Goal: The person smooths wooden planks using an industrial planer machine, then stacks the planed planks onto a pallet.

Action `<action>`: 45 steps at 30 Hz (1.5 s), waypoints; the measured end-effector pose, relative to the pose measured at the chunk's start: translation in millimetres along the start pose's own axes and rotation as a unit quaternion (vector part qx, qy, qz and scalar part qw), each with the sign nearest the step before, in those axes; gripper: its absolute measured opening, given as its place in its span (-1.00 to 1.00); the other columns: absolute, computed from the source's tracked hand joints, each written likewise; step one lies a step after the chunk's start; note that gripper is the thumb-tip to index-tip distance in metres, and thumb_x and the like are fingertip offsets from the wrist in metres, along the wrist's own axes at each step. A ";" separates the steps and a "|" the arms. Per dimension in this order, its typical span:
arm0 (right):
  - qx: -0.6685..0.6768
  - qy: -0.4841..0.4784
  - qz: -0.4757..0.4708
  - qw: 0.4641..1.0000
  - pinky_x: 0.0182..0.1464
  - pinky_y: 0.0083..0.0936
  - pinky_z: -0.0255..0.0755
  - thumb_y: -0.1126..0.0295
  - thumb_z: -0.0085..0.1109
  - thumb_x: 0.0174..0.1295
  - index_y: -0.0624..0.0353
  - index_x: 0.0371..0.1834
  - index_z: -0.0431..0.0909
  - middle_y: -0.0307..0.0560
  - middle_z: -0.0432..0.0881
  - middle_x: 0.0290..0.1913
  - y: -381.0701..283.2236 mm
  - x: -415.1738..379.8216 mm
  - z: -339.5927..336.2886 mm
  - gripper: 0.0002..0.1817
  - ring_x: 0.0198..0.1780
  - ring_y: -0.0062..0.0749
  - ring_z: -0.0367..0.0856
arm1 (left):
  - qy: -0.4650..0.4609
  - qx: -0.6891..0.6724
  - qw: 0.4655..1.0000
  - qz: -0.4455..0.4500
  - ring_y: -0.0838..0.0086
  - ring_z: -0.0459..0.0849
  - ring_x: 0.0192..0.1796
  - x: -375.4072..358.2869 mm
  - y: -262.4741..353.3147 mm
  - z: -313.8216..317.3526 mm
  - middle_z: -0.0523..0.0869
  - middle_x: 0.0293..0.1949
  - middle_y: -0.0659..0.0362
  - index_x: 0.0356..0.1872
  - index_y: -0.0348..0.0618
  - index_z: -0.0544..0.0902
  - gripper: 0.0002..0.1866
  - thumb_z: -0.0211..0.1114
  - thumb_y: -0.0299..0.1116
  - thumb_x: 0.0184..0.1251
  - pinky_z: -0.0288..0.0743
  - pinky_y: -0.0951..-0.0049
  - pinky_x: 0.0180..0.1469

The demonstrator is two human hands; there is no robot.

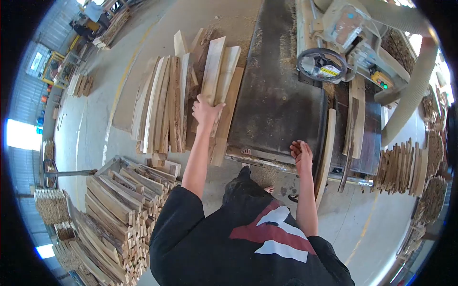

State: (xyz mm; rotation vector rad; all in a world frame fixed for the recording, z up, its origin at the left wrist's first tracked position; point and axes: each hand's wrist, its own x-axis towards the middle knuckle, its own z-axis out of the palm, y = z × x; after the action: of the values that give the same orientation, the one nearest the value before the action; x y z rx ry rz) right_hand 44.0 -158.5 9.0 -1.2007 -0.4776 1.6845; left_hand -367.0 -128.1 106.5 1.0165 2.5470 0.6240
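My left hand (206,112) lies over the near part of a pale board (213,66), its thumb and fingers spread across the wood. Beside that board are another light board (228,71) and a browner plank (228,117) at the edge of the dark machine table (279,95). My right hand (301,153) hovers near the table's front edge, fingers apart and curled a little, holding nothing. Right of it a long narrow board (327,157) sticks out past the table's near edge.
Upright rows of boards (160,105) stand left of the table. A large lumber stack (114,200) is at lower left. A machine with a black handwheel (322,64) and hoses is at upper right. A person (97,14) is far off at upper left.
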 end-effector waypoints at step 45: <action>-0.131 0.107 0.103 0.980 -0.62 -0.58 0.11 -0.06 -0.10 0.58 0.09 -0.39 0.52 -0.27 0.53 -0.59 -15.4 0.3 -24.6 -0.49 -0.64 -0.58 0.44 | 0.006 -0.121 0.945 0.304 -0.13 0.19 0.56 -175.8 227.7 273.1 0.28 0.49 -0.28 0.45 0.03 0.44 -0.44 0.18 -0.23 0.42 0.10 -0.13 0.47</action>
State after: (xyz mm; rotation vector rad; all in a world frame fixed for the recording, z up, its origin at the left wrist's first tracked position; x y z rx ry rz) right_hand 73.0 -156.5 9.8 -1.6545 -0.4638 1.6745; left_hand 6.0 -29.8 13.8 1.7118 2.0684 1.0689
